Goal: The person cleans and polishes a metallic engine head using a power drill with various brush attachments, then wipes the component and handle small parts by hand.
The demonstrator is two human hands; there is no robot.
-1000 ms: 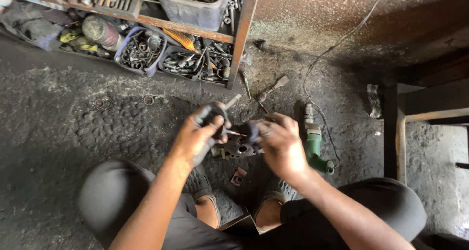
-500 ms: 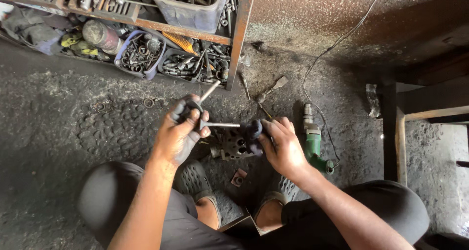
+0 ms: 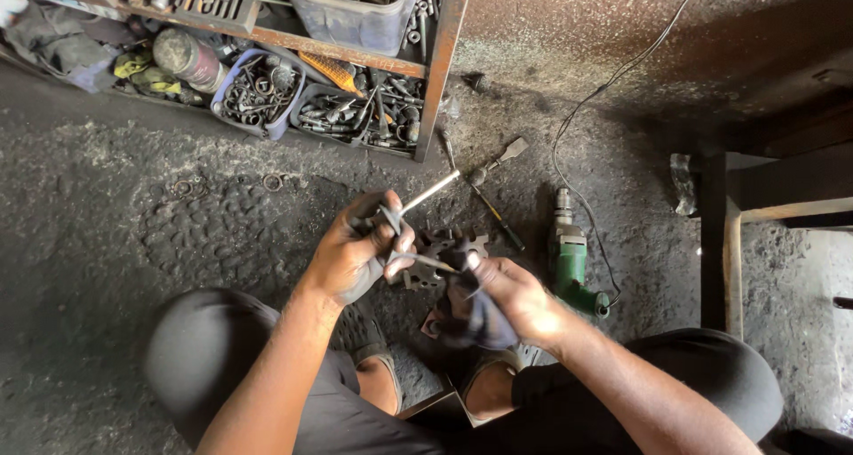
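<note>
I squat on a dirty concrete floor. My left hand (image 3: 360, 251) grips a small metal tool with a thin shiny rod (image 3: 430, 191) sticking out up and to the right. My right hand (image 3: 506, 299) is closed on a dark cloth (image 3: 471, 317), which touches a thin metal shaft running from the left hand. Just behind the hands, a dark toothed metal part (image 3: 444, 251) lies on the floor.
A green electric drill (image 3: 570, 261) with a cable lies to the right. Two screwdrivers (image 3: 489, 188) lie beyond the hands. A rusty shelf (image 3: 440, 73) at top holds tubs of bolts and rings (image 3: 258, 95). A wooden frame (image 3: 733, 242) stands at right.
My hands have come down and closer together. The right hand has slid with the cloth along the thin shaft, and the left hand has turned its tool, so the rod points up-right.
</note>
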